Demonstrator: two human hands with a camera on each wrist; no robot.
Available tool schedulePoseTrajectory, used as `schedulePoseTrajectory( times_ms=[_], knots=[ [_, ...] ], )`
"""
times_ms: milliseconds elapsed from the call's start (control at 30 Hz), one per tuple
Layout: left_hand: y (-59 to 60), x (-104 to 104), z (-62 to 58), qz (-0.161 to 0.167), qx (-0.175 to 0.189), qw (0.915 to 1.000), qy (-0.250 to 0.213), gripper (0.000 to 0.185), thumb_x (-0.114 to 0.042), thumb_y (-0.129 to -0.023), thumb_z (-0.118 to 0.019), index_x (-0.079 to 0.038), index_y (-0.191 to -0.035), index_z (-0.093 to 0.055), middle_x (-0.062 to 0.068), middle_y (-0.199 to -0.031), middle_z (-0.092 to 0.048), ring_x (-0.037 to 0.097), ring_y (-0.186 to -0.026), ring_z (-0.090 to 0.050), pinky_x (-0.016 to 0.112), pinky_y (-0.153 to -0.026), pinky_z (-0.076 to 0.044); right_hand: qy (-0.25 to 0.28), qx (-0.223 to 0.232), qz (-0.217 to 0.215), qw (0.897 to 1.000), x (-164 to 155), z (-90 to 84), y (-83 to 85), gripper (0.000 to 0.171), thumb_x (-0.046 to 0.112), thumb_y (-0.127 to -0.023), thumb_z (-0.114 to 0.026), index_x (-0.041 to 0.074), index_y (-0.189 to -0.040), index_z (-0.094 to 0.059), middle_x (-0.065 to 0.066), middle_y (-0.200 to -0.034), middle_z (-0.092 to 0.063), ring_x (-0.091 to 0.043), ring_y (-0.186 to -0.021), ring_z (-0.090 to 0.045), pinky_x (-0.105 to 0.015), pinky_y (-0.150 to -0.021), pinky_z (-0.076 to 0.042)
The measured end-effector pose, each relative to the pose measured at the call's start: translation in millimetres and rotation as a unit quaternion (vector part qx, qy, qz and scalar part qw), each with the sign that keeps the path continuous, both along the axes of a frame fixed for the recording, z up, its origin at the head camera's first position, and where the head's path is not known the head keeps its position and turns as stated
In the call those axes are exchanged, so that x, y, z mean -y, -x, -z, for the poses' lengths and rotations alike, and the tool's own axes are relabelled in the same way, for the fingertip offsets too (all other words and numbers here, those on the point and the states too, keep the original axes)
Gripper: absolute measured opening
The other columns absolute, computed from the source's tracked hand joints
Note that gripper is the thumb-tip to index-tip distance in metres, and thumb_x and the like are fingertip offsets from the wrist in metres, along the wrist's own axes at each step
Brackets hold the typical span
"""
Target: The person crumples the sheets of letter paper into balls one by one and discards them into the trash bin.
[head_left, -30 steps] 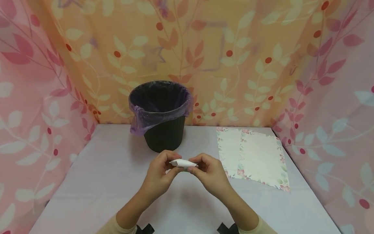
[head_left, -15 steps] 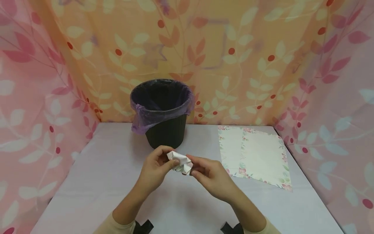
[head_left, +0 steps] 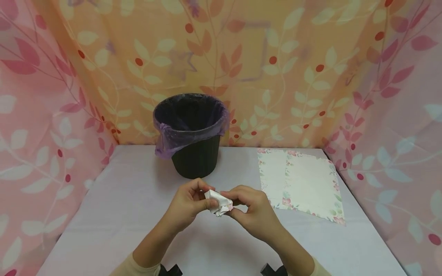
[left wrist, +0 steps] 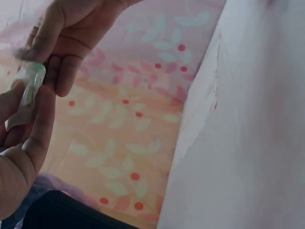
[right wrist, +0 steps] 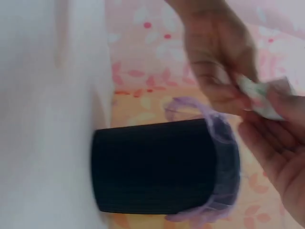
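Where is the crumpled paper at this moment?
In the head view the crumpled paper is above the table's near middle, pinched between the left hand and the right hand, in front of the black bin.

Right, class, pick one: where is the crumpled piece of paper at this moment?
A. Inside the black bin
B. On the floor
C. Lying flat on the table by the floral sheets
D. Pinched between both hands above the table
D: the crumpled paper is pinched between the left hand and right hand, in front of the bin.
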State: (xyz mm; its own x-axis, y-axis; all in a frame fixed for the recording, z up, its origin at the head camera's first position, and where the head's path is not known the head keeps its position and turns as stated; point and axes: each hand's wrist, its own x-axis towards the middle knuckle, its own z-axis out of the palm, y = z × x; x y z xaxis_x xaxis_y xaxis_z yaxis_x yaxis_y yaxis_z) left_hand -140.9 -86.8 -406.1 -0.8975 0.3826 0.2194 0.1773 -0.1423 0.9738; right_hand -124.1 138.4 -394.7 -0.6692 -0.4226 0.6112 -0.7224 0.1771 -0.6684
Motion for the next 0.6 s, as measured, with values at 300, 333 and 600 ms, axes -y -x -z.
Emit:
schedulePoseTrajectory(
  times_ms=[300,333,600],
  knots=[
    [-16.5,-21,8.3,-0.152,-0.162,0.9746,0.031,0.027,-0.003,-0.085,-0.081,-0.004,-0.109,-0.07,0.011,-0.108,-0.071,0.02,-0.087,-0.071,0.03,-0.073,-0.063,0.075,0.053,0.064,0.994,10,11.0,6.1,0.029,-0.012,-0.082,-0.078,0.007,-0.104,-0.076,-0.007,-0.098,-0.076,-0.015,-0.084,-0.074,-0.03,-0.071,-0.063],
    [-17.1,-24,9.6,-0.156,-0.171,0.9719,0.044,0.033,-0.006,-0.086,-0.081,-0.005,-0.116,-0.068,0.009,-0.111,-0.069,0.019,-0.09,-0.07,0.029,-0.075,-0.062,0.081,0.071,0.071,0.992,9,10.2,7.1,0.028,-0.01,-0.082,-0.08,0.008,-0.104,-0.076,-0.006,-0.098,-0.076,-0.014,-0.084,-0.074,-0.03,-0.071,-0.063],
    [-14.6,-25,13.5,-0.146,-0.206,0.9627,0.097,0.064,-0.003,-0.081,-0.086,-0.005,-0.139,-0.058,0.003,-0.125,-0.066,0.017,-0.1,-0.069,0.027,-0.083,-0.061,0.029,0.135,0.051,0.989,-5,-0.7,9.4,0.025,0.01,-0.087,-0.082,0.013,-0.111,-0.078,-0.001,-0.109,-0.076,-0.019,-0.093,-0.072,-0.033,-0.078,-0.062]
  ],
)
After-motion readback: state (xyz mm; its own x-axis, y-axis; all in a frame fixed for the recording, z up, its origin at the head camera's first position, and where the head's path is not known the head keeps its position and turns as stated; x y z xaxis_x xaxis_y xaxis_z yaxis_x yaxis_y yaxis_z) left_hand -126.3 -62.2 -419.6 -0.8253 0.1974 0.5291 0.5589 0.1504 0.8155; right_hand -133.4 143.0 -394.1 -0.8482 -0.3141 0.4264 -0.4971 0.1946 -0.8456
